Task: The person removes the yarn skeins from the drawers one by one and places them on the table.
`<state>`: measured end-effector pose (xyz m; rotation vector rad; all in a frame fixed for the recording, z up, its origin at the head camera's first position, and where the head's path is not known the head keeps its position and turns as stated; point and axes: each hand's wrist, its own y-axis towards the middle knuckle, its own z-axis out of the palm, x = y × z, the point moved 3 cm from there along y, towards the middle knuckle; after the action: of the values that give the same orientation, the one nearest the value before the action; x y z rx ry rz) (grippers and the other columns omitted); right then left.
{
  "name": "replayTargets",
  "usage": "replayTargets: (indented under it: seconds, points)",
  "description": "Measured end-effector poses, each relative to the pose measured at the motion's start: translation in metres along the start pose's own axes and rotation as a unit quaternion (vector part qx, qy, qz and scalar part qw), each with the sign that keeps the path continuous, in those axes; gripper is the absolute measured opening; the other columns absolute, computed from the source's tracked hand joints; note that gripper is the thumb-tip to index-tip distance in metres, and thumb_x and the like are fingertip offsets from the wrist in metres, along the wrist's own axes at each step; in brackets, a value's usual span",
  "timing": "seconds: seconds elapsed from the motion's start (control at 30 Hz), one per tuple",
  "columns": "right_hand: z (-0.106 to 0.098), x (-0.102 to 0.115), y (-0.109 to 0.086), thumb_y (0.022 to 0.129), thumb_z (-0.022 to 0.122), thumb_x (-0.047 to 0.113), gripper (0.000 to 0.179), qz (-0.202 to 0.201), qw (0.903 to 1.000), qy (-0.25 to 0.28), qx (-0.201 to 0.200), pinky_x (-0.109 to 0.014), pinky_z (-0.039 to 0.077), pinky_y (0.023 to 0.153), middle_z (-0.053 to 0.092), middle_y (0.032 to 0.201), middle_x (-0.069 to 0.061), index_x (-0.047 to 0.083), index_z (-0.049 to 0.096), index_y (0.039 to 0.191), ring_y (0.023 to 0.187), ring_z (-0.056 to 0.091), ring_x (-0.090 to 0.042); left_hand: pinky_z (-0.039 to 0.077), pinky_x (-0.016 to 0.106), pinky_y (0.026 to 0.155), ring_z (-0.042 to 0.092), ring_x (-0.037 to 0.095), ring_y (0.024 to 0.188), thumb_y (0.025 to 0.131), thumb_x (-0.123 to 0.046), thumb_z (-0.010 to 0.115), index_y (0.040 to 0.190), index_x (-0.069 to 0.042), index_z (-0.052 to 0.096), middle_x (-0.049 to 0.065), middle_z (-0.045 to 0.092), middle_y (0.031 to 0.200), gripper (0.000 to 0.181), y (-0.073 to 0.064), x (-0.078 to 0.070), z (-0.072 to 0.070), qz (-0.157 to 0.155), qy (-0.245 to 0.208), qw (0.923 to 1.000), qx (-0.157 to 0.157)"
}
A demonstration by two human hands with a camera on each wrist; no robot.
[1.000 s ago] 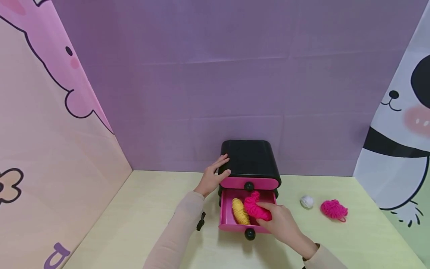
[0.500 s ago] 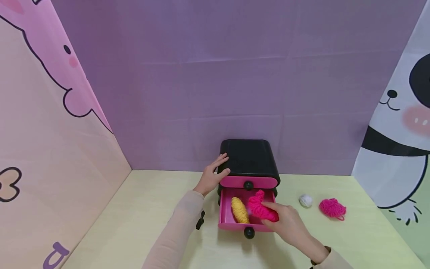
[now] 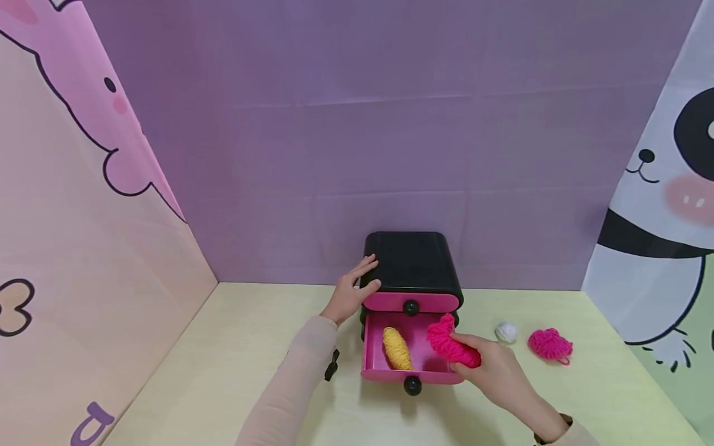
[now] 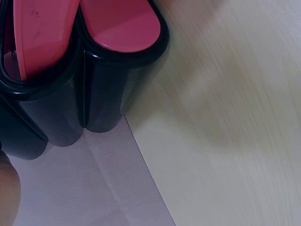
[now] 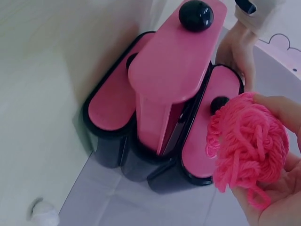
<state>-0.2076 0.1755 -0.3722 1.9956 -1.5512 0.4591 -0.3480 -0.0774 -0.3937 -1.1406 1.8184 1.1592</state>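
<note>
My right hand [image 3: 499, 373] pinches a bundle of bright pink yarn [image 3: 453, 344] between thumb and fingers, over the right side of a pulled-out pink drawer [image 3: 382, 376]. A bundle of yellow yarn [image 3: 397, 349] lies inside that drawer, on the left. The drawer belongs to a small black cabinet [image 3: 413, 260] with pink fronts and round black knobs; in the right wrist view the pulled-out one is the middle of three. My left hand [image 3: 349, 296] rests on the cabinet's left top edge with its fingers extended. Close up, the pink yarn [image 5: 249, 143] shows loose loops.
On the light wooden table [image 3: 251, 359], a small white ball [image 3: 506, 332] and another pink yarn bundle [image 3: 550, 345] lie right of the cabinet. A purple backdrop [image 3: 334, 155] stands right behind it. A small black object [image 3: 331, 365] shows beside the left sleeve.
My right hand has carried the pink yarn rightward, away from the yellow yarn, to the drawer's right side. My left hand has stayed on the cabinet.
</note>
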Motion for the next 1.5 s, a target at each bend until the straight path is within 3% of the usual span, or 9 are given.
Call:
replayTargets:
  seconds: [0.33, 0.47, 0.63, 0.8, 0.87, 0.97, 1.07, 1.3, 1.5]
  points:
    - [-0.012, -0.016, 0.001, 0.072, 0.076, 0.014, 0.046, 0.024, 0.9997, 0.002, 0.010, -0.020, 0.043, 0.048, 0.063, 0.087, -0.007, 0.006, 0.063, 0.115, 0.061, 0.049, -0.012, 0.017, 0.047, 0.113, 0.016, 0.017, 0.141, 0.088, -0.023, 0.061, 0.136, -0.013, 0.046, -0.004, 0.031, 0.149, 0.052, 0.003, 0.001, -0.003, -0.006, -0.021, 0.9995, 0.022]
    - [-0.015, -0.023, 0.001, 0.073, 0.074, 0.014, 0.046, 0.030, 0.9995, -0.002, 0.002, -0.021, 0.042, 0.047, 0.062, 0.085, -0.008, 0.004, 0.062, 0.117, 0.055, 0.050, -0.011, 0.019, 0.046, 0.113, 0.018, 0.013, 0.141, 0.088, -0.026, 0.061, 0.136, -0.018, 0.047, -0.009, 0.032, 0.148, 0.051, 0.002, 0.001, -0.001, -0.012, -0.010, 0.9998, 0.013]
    - [-0.020, -0.035, 0.002, 0.072, 0.075, 0.014, 0.047, 0.016, 0.9992, -0.026, -0.025, -0.020, 0.043, 0.050, 0.065, 0.092, -0.011, 0.003, 0.062, 0.116, 0.066, 0.052, -0.014, 0.022, 0.046, 0.112, 0.020, 0.008, 0.139, 0.087, -0.030, 0.061, 0.135, -0.025, 0.048, -0.017, 0.033, 0.145, 0.049, 0.000, 0.001, 0.001, -0.014, 0.003, 0.9999, -0.002]
    - [-0.023, -0.050, 0.003, 0.072, 0.077, 0.018, 0.050, 0.018, 0.9979, -0.051, -0.035, -0.021, 0.043, 0.053, 0.066, 0.101, -0.017, 0.003, 0.062, 0.117, 0.074, 0.053, -0.017, 0.021, 0.048, 0.112, 0.019, 0.011, 0.140, 0.087, -0.031, 0.061, 0.135, -0.024, 0.047, -0.015, 0.033, 0.146, 0.050, -0.001, 0.001, 0.002, -0.005, -0.006, 1.0000, -0.002]
    - [-0.023, -0.057, 0.004, 0.073, 0.076, 0.018, 0.050, 0.025, 0.9979, -0.049, -0.032, -0.021, 0.042, 0.053, 0.066, 0.101, -0.018, 0.003, 0.061, 0.118, 0.072, 0.053, -0.017, 0.021, 0.048, 0.111, 0.018, 0.014, 0.140, 0.088, -0.029, 0.060, 0.136, -0.021, 0.046, -0.010, 0.032, 0.147, 0.051, -0.004, -0.009, 0.001, -0.008, -0.006, 0.9999, 0.005]
    - [-0.023, -0.064, 0.005, 0.074, 0.075, 0.019, 0.051, 0.034, 0.9982, -0.040, -0.027, -0.021, 0.042, 0.051, 0.066, 0.097, -0.016, 0.001, 0.060, 0.119, 0.068, 0.052, -0.015, 0.022, 0.049, 0.111, 0.019, 0.014, 0.140, 0.088, -0.029, 0.060, 0.136, -0.021, 0.046, -0.010, 0.032, 0.147, 0.051, -0.005, -0.008, 0.001, -0.008, -0.005, 0.9999, 0.005]
    - [-0.021, -0.071, 0.005, 0.075, 0.074, 0.018, 0.051, 0.040, 0.9986, -0.032, -0.017, -0.021, 0.041, 0.048, 0.065, 0.081, -0.009, -0.001, 0.059, 0.119, 0.059, 0.051, -0.012, 0.023, 0.047, 0.111, 0.020, 0.011, 0.140, 0.087, -0.029, 0.061, 0.135, -0.023, 0.047, -0.014, 0.033, 0.146, 0.050, -0.003, -0.004, 0.001, -0.009, -0.003, 1.0000, -0.001]
    - [-0.013, -0.090, 0.006, 0.073, 0.074, 0.014, 0.048, 0.023, 0.9988, -0.037, -0.025, -0.020, 0.035, 0.043, 0.050, 0.052, 0.003, -0.003, 0.061, 0.116, 0.043, 0.045, -0.006, 0.020, 0.048, 0.112, 0.018, 0.012, 0.140, 0.088, -0.028, 0.061, 0.135, -0.022, 0.047, -0.013, 0.032, 0.147, 0.050, -0.002, -0.001, 0.001, -0.011, -0.005, 0.9999, 0.005]
    - [-0.007, -0.102, 0.008, 0.073, 0.074, 0.014, 0.049, 0.028, 0.9986, -0.040, -0.021, -0.020, 0.032, 0.043, 0.045, 0.050, 0.004, -0.004, 0.061, 0.116, 0.042, 0.041, -0.006, 0.021, 0.051, 0.111, 0.017, 0.021, 0.141, 0.089, -0.022, 0.059, 0.137, -0.011, 0.044, -0.001, 0.030, 0.149, 0.051, -0.012, -0.027, -0.003, -0.012, -0.007, 0.9997, 0.020]
